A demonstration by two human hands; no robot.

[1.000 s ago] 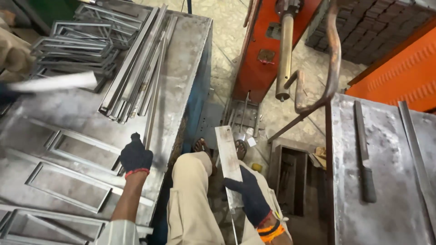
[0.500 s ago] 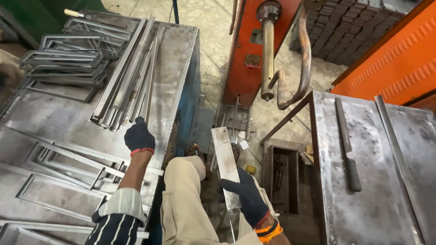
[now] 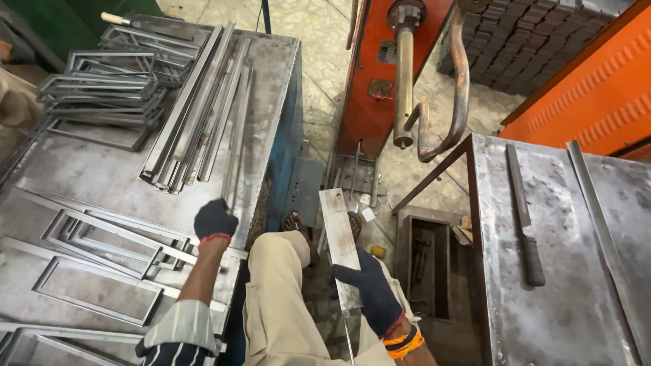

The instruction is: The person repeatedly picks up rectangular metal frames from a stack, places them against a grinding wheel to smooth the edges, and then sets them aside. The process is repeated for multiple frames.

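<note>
Both my hands wear dark gloves. My left hand (image 3: 215,218) rests on the near ends of a bundle of long steel strips (image 3: 196,108) lying on the grey metal table (image 3: 88,176); its fingers curl over one thin strip. My right hand (image 3: 369,291) grips a flat steel bar (image 3: 339,244) that points away from me, over my knee. Rectangular steel frames (image 3: 102,237) lie flat on the table just left of my left hand.
A stack of steel frames (image 3: 102,88) sits at the table's far left. An orange machine with a vertical rod (image 3: 404,81) stands ahead. On my right is a second steel table (image 3: 576,271) with a long file (image 3: 523,217) on it. A pedal box sits on the floor.
My left hand has moved up the table from the flat frames to the near ends of the strip bundle. My right hand keeps hold of the flat bar.
</note>
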